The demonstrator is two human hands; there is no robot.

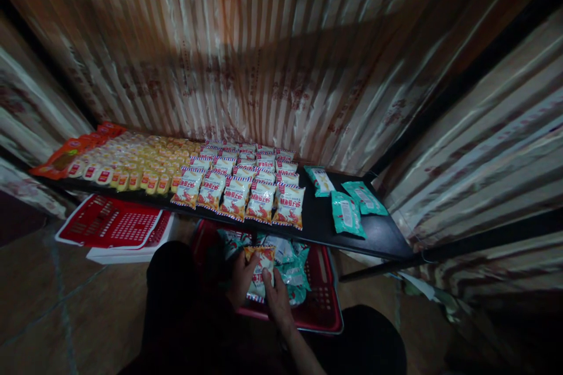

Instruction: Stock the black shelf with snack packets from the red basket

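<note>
Between my left hand and my right hand is an orange-and-white snack bag, gripped from both sides. It is above a red plastic basket that stands between my knees. Several teal snack bags lie in the basket, partly hidden by my hands. On the black shelf beyond, matching orange-and-white bags stand in rows. To their right, three teal bags lie loosely on the shelf.
Small yellow-topped packs and orange packets fill the shelf's left side. Below it, another red basket rests on a white box. Patterned curtain hangs behind; a dark metal post slants at the right.
</note>
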